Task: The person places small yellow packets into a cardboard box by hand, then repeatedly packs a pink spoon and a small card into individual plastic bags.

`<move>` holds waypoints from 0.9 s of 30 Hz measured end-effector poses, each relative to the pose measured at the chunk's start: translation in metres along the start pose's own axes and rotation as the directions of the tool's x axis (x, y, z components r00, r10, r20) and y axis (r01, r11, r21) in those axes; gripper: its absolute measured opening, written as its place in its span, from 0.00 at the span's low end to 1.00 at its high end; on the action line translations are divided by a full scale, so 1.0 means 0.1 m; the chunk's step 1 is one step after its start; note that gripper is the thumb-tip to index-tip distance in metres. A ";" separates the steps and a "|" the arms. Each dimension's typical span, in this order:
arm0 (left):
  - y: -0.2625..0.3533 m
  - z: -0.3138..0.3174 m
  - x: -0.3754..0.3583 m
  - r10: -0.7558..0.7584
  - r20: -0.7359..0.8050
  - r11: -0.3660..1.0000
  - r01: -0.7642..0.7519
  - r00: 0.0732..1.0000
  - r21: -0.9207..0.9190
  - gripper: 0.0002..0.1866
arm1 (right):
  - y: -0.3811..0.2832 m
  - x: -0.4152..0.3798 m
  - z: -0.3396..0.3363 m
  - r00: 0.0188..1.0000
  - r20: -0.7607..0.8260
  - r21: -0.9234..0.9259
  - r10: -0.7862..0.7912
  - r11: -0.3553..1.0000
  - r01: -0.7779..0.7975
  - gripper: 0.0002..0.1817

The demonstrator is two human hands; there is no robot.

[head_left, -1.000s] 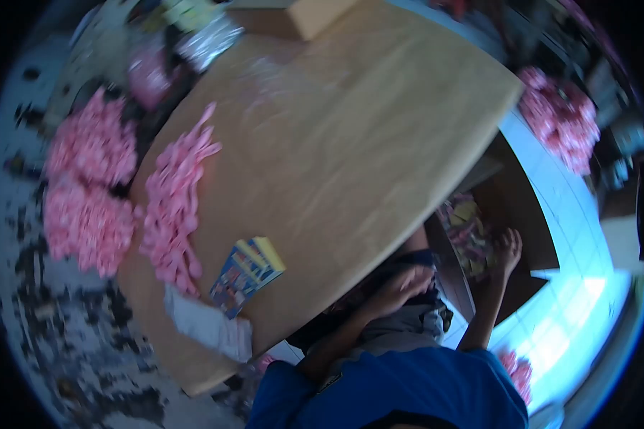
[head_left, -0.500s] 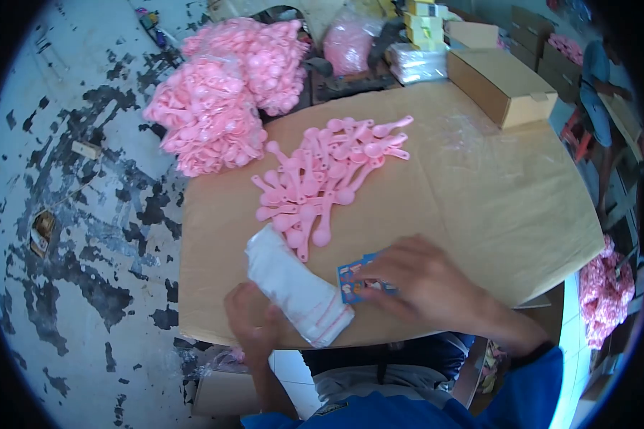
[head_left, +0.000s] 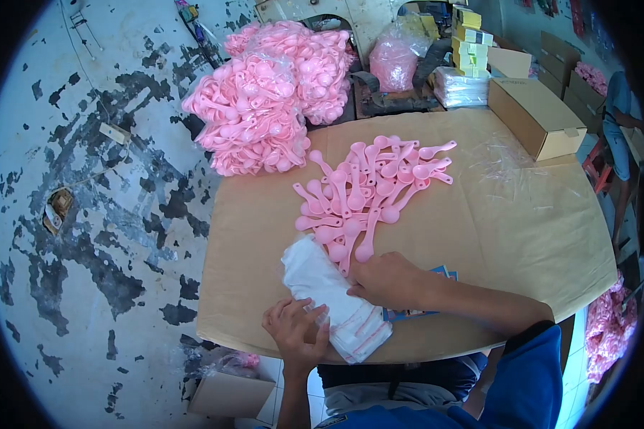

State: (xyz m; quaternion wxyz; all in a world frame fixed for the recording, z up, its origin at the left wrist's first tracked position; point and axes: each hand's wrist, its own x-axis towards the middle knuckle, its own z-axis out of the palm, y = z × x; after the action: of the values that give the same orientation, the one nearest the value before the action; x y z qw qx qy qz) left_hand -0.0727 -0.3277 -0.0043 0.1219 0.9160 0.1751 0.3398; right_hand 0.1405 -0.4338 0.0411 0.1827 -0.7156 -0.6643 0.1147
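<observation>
A stack of white plastic bags (head_left: pixel 336 297) with faint red lines lies slantwise near the table's front edge. My left hand (head_left: pixel 297 332) rests against its left side, fingers spread and fingertips on the plastic. Over the right side of the stack is my right hand (head_left: pixel 390 281), its fingers curled together; whatever they hold, if anything, is hidden. Blue printed cards (head_left: pixel 408 314) lie partly under my right wrist. Just beyond the bags spreads a loose pile of pink measuring spoons (head_left: pixel 354 186), the nearest ones close to my right fingertips.
Big clear bags of pink spoons (head_left: pixel 257 107) stand at the table's back left. A cardboard box (head_left: pixel 533 118) sits at the back right, beside a plastic-wrapped stack (head_left: pixel 461 87) and yellow boxes (head_left: pixel 471 53). Another person (head_left: pixel 617 136) is at the far right.
My right hand has moved off the blue cards towards the bags and spoons. My left hand has come onto the bag stack with its fingers spread. The whole view has shifted.
</observation>
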 end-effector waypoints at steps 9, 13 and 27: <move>-0.03 0.06 0.00 0.005 0.037 0.999 -0.003 0.999 -0.037 0.11 | 0.20 0.03 -0.04 0.994 -0.102 0.046 -0.035 0.998 0.040 0.16; -0.01 0.00 0.03 -0.009 0.044 0.999 0.011 0.999 -0.040 0.15 | 0.30 0.11 -0.22 0.968 -0.247 0.144 0.054 0.989 -0.018 0.15; 0.16 0.39 1.78 0.007 0.547 -0.109 0.544 0.837 -0.832 0.25 | 0.31 -0.45 -0.77 0.975 0.220 0.032 -0.030 0.999 0.024 0.26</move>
State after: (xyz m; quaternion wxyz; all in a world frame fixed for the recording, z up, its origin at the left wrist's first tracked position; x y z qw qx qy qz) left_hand 0.0832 -0.2745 0.0755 0.8375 0.5269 0.0381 0.1399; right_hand 0.1960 -0.4885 0.0942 0.1201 -0.6867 -0.6883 0.2004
